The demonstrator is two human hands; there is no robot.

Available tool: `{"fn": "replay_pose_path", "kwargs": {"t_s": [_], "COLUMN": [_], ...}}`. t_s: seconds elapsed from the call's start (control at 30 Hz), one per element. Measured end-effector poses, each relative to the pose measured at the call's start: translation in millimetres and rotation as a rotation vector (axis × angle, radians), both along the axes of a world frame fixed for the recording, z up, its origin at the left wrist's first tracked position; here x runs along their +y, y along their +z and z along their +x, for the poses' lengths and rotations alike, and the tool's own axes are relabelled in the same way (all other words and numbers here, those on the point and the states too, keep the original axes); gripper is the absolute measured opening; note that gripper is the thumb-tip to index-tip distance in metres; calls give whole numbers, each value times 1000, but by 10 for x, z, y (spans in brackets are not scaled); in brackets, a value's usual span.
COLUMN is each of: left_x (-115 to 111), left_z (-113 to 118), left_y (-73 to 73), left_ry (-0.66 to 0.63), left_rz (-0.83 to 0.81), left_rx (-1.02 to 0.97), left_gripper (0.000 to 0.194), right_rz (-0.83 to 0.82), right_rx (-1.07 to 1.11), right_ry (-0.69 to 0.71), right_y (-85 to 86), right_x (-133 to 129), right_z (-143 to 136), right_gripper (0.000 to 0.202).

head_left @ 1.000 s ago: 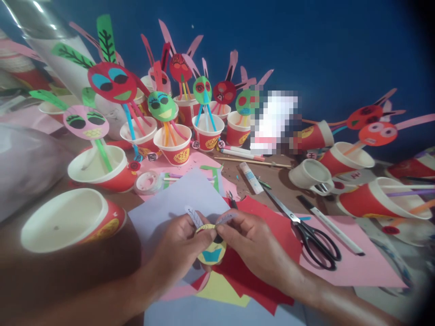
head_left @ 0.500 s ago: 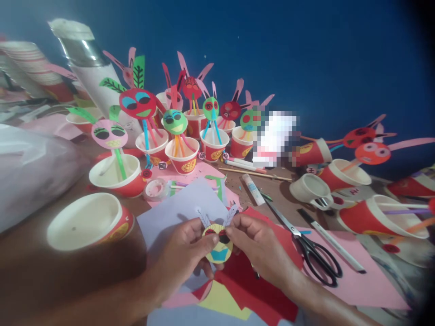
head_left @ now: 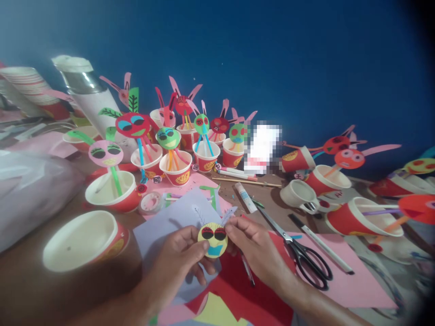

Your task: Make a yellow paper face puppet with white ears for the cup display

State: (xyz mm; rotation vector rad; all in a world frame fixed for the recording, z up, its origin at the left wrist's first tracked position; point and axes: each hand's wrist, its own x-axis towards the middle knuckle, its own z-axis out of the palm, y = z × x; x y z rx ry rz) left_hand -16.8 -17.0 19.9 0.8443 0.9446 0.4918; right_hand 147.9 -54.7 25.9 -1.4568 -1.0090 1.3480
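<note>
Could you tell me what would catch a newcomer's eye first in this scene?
Front and centre, the left hand and right hand hold a yellow paper face between them. Behind, against the blue wall, red paper cups stand crowded, bearing bright faces on straws. Black scissors lie right, on pink paper.

Face disc (head_left: 212, 233): matt yellow paper
Scissors (head_left: 295, 246): shiny metal blades, glossy black plastic handles
Cups (head_left: 81, 242): smooth red-and-white paper
Sheets (head_left: 343, 271): matt coloured paper

face disc (head_left: 212, 233): centre, between both hands, over paper sheets (head_left: 170, 216)
scissors (head_left: 299, 253): 3 o'clock of disc, on surface
marker (head_left: 321, 243): just right of scissors
cups w/ faces (head_left: 176, 168): 12 o'clock, behind
empty cup (head_left: 81, 242): 9 o'clock
</note>
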Motion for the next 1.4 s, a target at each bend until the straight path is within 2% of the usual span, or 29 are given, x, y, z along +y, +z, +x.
{"fn": "replay_pose_path", "kwargs": {"t_s": [0.33, 0.6, 0.93, 1.4], "left_x": [100, 107, 85, 69], "left_z": [-92, -86, -41, -55], "left_y": [-24, 19, -26, -24], "left_ry": [75, 51, 28, 47], "left_rz": [72, 59, 26, 77], "left_rx": [-54, -61, -67, -75], "left_gripper": [22, 25, 23, 25], "right_rz": [-10, 9, -2, 12], "right_rx": [-5, 7, -5, -4], "right_ry": [80, 70, 50, 22], "right_y": [-72, -70, -100, -125], "right_x": [-46, -31, -41, -65], "right_z": [-35, -59, -68, -66], "right_gripper": [35, 33, 27, 29]}}
